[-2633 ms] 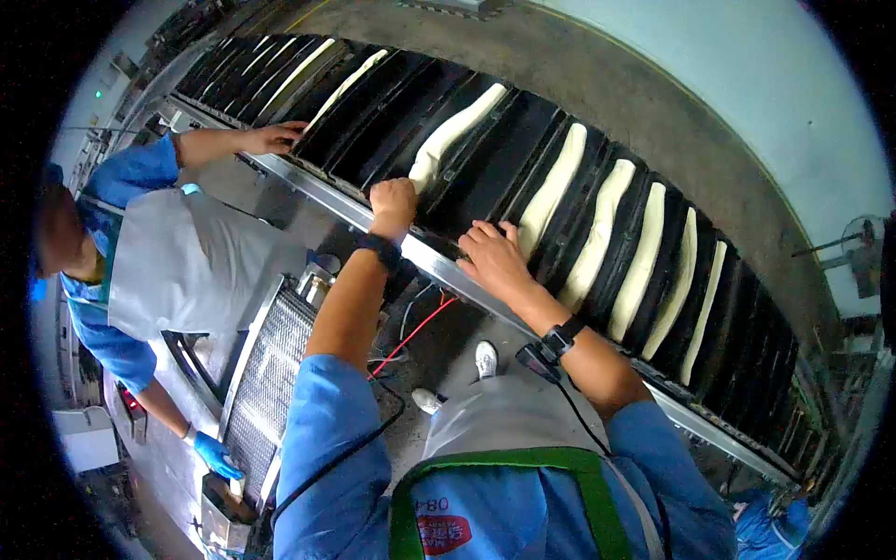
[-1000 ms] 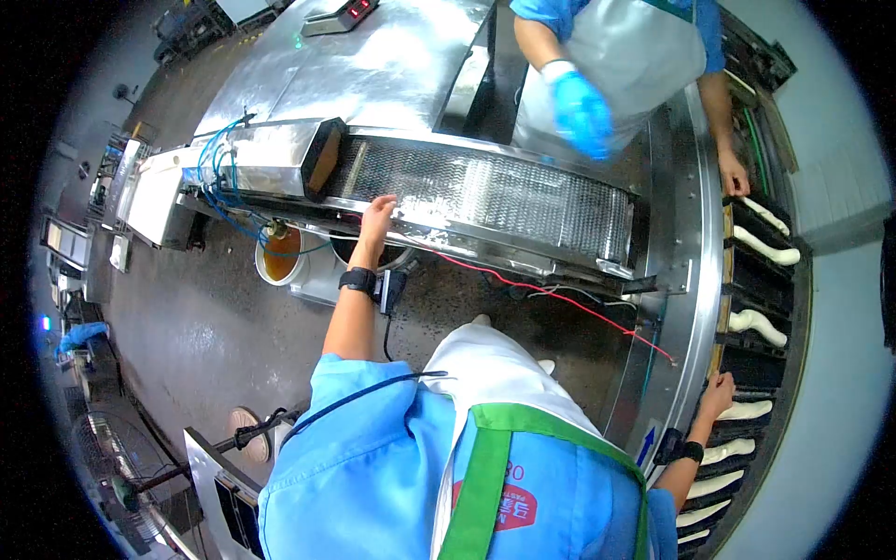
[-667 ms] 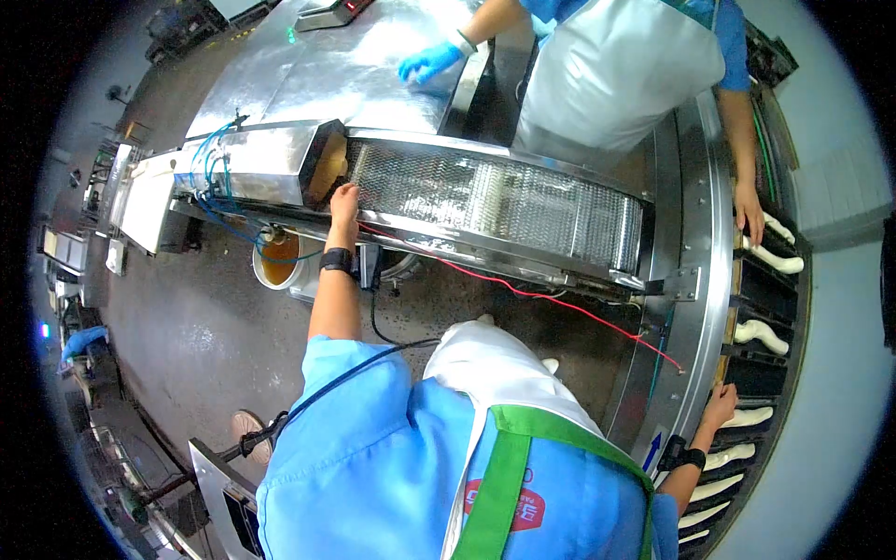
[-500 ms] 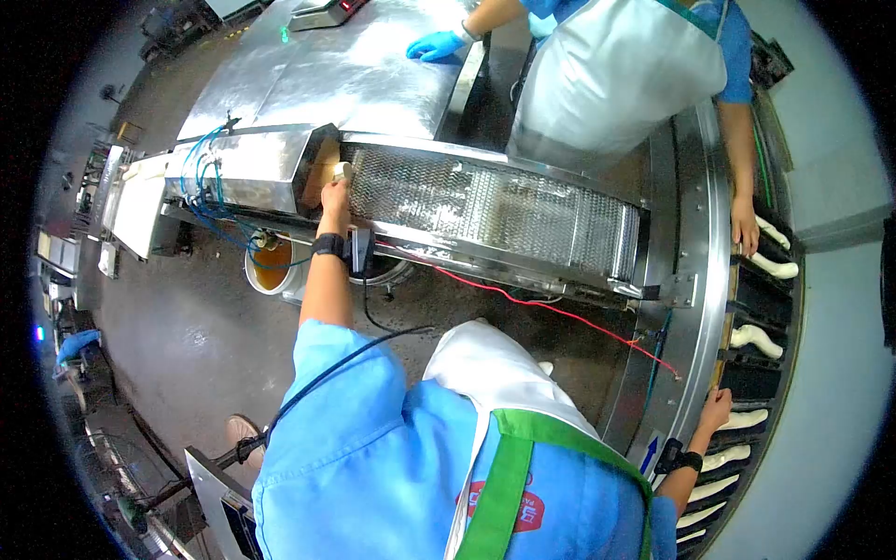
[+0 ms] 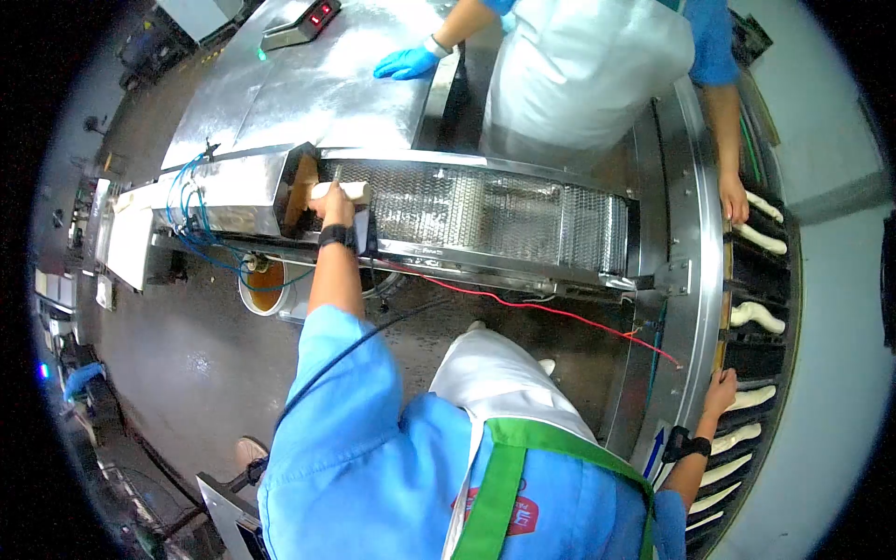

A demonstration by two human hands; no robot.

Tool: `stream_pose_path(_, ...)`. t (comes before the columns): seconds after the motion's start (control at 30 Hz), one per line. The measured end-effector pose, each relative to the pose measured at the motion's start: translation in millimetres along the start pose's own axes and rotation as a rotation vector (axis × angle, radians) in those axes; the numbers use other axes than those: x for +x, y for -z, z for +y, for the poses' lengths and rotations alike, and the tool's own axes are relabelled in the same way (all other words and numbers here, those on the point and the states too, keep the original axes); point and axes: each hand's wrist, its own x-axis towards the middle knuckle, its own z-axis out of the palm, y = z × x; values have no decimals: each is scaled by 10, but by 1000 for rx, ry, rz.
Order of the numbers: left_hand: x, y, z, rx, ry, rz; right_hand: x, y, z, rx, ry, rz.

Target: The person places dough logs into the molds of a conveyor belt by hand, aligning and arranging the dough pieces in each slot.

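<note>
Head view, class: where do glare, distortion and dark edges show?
In the head view, glare whitens patches of the steel table; wide-angle distortion bows the steel rail; black vignetting fills the corners; the dough piece in the left hand shows little surface detail.

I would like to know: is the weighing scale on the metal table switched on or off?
Switched on: the scale on the metal table shows glowing red digits.
</note>
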Motion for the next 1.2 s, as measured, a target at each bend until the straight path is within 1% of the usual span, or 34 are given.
stream_pose_path(0.03,-1,140,-93,140,-342,-148,2,7,6,-36,-19,-47)
stream_pose_path(0.07,-62,350,-103,255,-675,-246,-6,-37,25,49,48,53)
stream_pose_path(0.1,-170,580,-22,256,-821,-331,-14,-103,96,117,99,159)
stream_pose_path(0.13,-153,681,-84,-55,-652,-513,60,-172,210,116,79,-3)
stream_pose_path(0.17,-542,923,335,-335,-215,-625,65,-416,378,110,189,174)
stream_pose_path(0.2,-997,1130,787,-335,-202,-609,59,-302,268,141,130,116)
stream_pose_path(0.23,-1023,1263,828,-154,-378,-640,57,-376,240,95,221,315)
stream_pose_path(0.27,-1025,1300,767,-383,-340,-616,89,-222,111,89,116,137)
stream_pose_path(0.3,-1404,1401,1011,-336,-351,-515,74,-232,125,79,175,237)
stream_pose_path(0.33,-1551,1437,1026,-361,-464,-529,79,-273,126,90,148,276)
stream_pose_path(0.37,-1690,1444,1106,-381,-525,-500,60,-209,80,55,70,186)
stream_pose_path(0.4,-1998,1404,1293,-431,-486,-548,40,-134,25,57,99,203)
stream_pose_path(0.47,-2477,1332,1625,-487,-587,-687,65,32,-83,27,11,-10)
stream_pose_path(0.5,-2517,1234,1703,-543,-636,-800,78,45,-101,24,-1,-17)
stream_pose_path(0.53,-2586,1106,1769,-637,-701,-870,93,93,-126,20,1,-43)
stream_pose_path(0.57,-2763,989,1914,-671,-699,-931,104,30,-108,31,22,-9)
stream_pose_path(0.6,-2950,916,2092,-707,-661,-1012,17,80,-120,30,38,27)
stream_pose_path(0.63,-3118,775,2302,-766,-487,-1153,28,169,-185,36,40,-3)
stream_pose_path(0.67,-3365,616,2534,-877,-174,-1327,36,183,-197,52,39,-19)
stream_pose_path(0.7,-3653,483,2763,-993,225,-1432,34,145,-153,74,67,14)
stream_pose_path(0.73,-3958,384,2922,-1011,333,-1524,61,157,-163,67,42,-44)
stream_pose_path(0.77,-4273,344,2950,-837,-127,-1623,51,200,-151,101,50,-52)
stream_pose_path(0.8,-4588,305,2978,-637,-666,-1563,39,240,-139,134,60,-61)
stream_pose_path(0.83,-4903,267,3007,-543,-1082,-1410,38,107,-110,120,48,-35)
stream_pose_path(0.87,-5170,53,3028,-733,-862,-1655,48,0,-95,101,40,-13)
stream_pose_path(0.9,-5435,-161,3047,-902,-594,-1874,48,83,-135,85,54,61)
stream_pose_path(0.93,-5670,-327,3096,-809,-418,-1999,50,105,-131,119,56,17)
stream_pose_path(0.97,-5904,-492,3143,-704,-231,-2096,60,128,-122,157,61,54)
stream_pose_path(1.0,-6113,-688,3193,-456,-53,-2134,60,135,-121,200,66,86)
stream_pose_path(1.07,-6300,-1706,2777,-179,-354,-2267,97,134,-122,183,59,53)
stream_pose_path(1.13,-6257,-2228,2347,-168,-916,-1663,101,204,-117,223,100,27)
stream_pose_path(1.2,-6127,-2249,2307,-117,-917,-1639,130,184,-102,234,76,32)
